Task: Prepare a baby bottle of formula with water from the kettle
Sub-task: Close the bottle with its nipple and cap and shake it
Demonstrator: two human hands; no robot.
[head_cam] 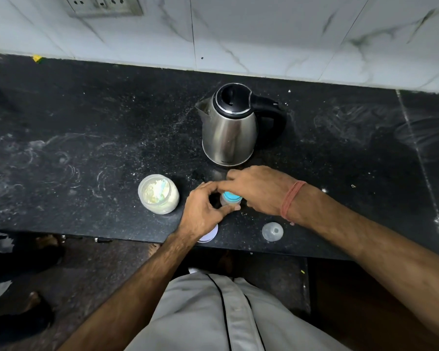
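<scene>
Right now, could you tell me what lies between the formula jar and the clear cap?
In the head view, the left hand holding the baby bottle, between jar and cap.

Black counter [86,138], marble wall [264,34], socket [104,5].

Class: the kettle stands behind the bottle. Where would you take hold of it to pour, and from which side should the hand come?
Grip the black handle of the kettle, coming from the right. The handle loops out on the right side, the spout points left, and the steel body may be hot. The right hand is nearest, though both it and the left hand are now on the bottle.
</scene>
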